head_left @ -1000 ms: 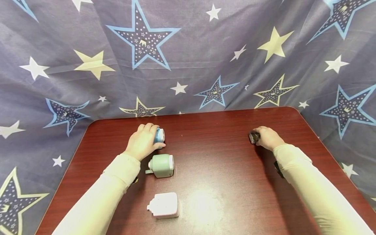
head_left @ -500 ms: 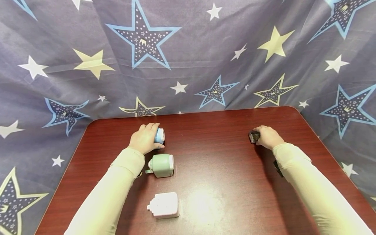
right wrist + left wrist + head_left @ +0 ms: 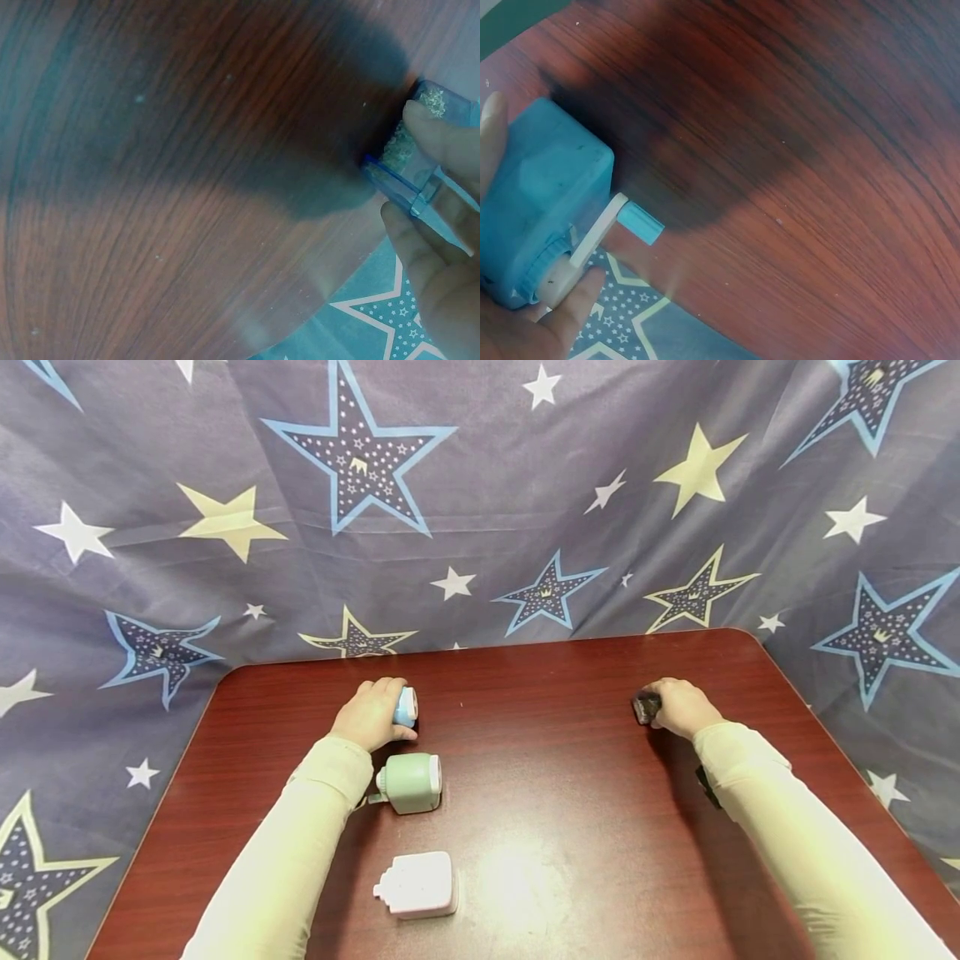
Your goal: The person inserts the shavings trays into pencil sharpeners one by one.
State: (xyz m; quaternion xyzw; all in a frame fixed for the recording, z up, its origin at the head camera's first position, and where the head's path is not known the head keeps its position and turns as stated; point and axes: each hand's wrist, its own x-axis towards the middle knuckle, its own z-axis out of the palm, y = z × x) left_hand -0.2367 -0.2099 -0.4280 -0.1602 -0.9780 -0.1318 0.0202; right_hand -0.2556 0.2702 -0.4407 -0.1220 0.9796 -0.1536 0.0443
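In the head view my left hand (image 3: 369,714) grips a blue crank pencil sharpener (image 3: 406,707) near the table's back left. The left wrist view shows its blue body (image 3: 547,187) between thumb and fingers, with a pale crank arm and a blue crank knob (image 3: 640,223) sticking out. At the right, my right hand (image 3: 684,707) pinches a small see-through shavings drawer (image 3: 647,707). Pencil shavings (image 3: 400,150) show inside that drawer in the right wrist view, with the thumb on one side and fingers on the other.
A green crank pencil sharpener (image 3: 410,783) lies just in front of my left hand. Nearer the front is a pale pink one (image 3: 422,884). The red-brown table (image 3: 540,752) has rounded back corners and meets a star-patterned cloth (image 3: 480,502) behind.
My left forearm has swung inward to the right, while the left hand stays on the blue pencil sharpener. The right hand and shavings drawer hold almost the same place.
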